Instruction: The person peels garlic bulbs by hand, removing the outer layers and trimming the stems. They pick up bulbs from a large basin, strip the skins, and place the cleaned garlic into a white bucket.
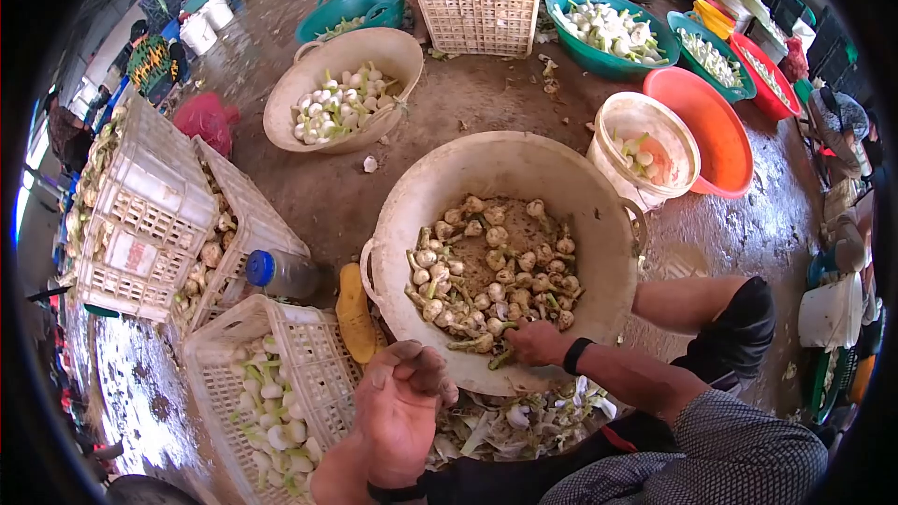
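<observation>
My right hand (540, 344) reaches into the near side of a large pale plastic tub (505, 155). Its fingers are closed around garlic, with green stem pieces (502, 356) showing beside them; the grip itself is partly hidden. Many soil-stained garlic bulbs (496, 236) with short stems lie in the tub over loose dirt. Raised between the tub and a white crate (318, 365), my left hand (402, 393) has its palm toward me. Its fingers are loosely bent and apart, and I see nothing in them. Peeled white garlic with green stems (271, 402) fills part of the crate.
A yellow object (355, 313) and a blue-lidded jar (281, 273) stand left of the tub. Behind it are a basin of peeled garlic (344, 105), a white bucket (645, 136) and an orange basin (716, 131). Peelings (514, 421) lie below me. Other people sit at both sides.
</observation>
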Action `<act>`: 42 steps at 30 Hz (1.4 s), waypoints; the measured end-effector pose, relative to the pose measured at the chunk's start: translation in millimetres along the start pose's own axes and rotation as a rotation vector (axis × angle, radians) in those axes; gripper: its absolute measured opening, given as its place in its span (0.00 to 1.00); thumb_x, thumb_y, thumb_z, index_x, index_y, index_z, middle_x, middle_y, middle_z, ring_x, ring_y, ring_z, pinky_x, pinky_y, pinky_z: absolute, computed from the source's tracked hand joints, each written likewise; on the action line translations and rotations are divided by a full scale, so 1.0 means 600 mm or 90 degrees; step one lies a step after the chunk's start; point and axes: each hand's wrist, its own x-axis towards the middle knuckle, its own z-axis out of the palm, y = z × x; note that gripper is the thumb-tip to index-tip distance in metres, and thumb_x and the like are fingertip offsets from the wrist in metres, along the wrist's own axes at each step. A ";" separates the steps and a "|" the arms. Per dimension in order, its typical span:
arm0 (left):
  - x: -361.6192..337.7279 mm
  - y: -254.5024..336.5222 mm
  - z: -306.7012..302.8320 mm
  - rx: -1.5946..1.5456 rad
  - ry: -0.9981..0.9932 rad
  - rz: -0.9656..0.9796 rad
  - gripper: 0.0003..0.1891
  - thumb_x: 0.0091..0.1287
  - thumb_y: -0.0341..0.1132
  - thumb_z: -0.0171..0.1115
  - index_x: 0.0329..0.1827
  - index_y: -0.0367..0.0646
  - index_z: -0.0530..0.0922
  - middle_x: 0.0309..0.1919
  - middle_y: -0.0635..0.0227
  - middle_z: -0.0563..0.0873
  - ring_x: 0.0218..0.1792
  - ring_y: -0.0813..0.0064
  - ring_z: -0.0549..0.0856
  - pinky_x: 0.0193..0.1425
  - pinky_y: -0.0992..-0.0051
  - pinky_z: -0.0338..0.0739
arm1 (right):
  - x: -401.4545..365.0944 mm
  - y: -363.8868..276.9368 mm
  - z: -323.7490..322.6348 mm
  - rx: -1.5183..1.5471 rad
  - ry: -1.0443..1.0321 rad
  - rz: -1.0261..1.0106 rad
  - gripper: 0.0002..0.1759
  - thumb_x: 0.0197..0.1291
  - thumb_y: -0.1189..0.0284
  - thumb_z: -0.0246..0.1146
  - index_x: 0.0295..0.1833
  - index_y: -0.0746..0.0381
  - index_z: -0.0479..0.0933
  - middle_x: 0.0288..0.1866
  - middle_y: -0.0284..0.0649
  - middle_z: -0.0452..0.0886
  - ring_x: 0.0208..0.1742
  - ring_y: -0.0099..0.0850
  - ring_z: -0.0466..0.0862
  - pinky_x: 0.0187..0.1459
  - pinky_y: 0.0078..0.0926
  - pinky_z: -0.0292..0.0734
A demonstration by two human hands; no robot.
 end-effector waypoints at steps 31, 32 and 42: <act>0.007 -0.061 0.016 0.414 -0.067 -0.104 0.23 0.59 0.30 0.73 0.57 0.34 0.77 0.44 0.66 0.85 0.42 0.81 0.83 0.48 0.79 0.79 | -0.150 -0.138 -0.176 0.234 0.074 -0.222 0.18 0.71 0.60 0.58 0.44 0.65 0.80 0.29 0.33 0.82 0.28 0.22 0.80 0.30 0.25 0.76; 0.006 -0.061 0.019 0.421 -0.064 -0.106 0.23 0.59 0.31 0.73 0.56 0.34 0.77 0.43 0.67 0.85 0.42 0.81 0.83 0.48 0.79 0.79 | -0.152 -0.134 -0.178 0.233 0.071 -0.224 0.18 0.71 0.60 0.58 0.44 0.65 0.80 0.29 0.33 0.82 0.28 0.22 0.80 0.30 0.25 0.76; 0.009 -0.075 0.011 0.744 -0.130 0.027 0.22 0.54 0.32 0.75 0.51 0.38 0.80 0.43 0.65 0.85 0.45 0.78 0.84 0.49 0.75 0.79 | -0.160 -0.164 -0.262 0.689 0.047 -0.018 0.18 0.71 0.63 0.58 0.52 0.68 0.78 0.30 0.35 0.82 0.29 0.22 0.81 0.30 0.23 0.76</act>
